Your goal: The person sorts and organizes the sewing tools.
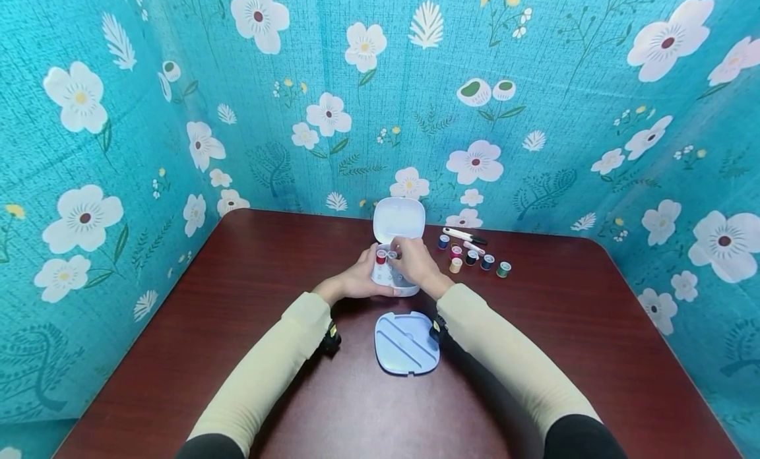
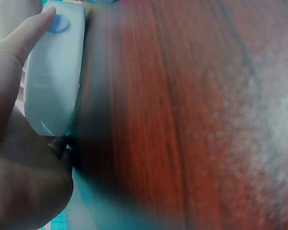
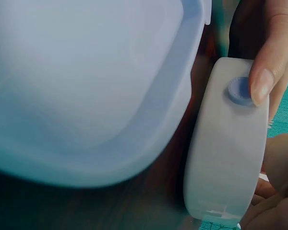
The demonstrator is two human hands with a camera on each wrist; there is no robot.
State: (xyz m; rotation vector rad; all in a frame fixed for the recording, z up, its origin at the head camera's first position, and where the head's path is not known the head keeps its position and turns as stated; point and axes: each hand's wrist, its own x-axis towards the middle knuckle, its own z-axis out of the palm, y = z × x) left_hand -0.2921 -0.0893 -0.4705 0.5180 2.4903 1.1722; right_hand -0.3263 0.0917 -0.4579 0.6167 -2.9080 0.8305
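Observation:
A white sewing box (image 1: 407,291) stands on the table with its lid (image 1: 399,220) raised at the back. My left hand (image 1: 357,278) grips its left side, and the thumb lies along the front wall by a round blue button (image 3: 239,90). Inside, a red thread spool (image 1: 381,256) stands at the back left among small pegs. Over the box, my right hand (image 1: 413,261) has curled fingers pinching a pale-topped thread spool (image 1: 392,254) beside the red one. The fingers partly cover that spool, and its thread colour is unclear.
A light blue tray (image 1: 406,343) lies in front of the box, below my right wrist. To the right stand several thread spools, including a green one (image 1: 503,270) and a cream one (image 1: 455,266). Behind them lies a black-and-white pen-like tool (image 1: 465,235).

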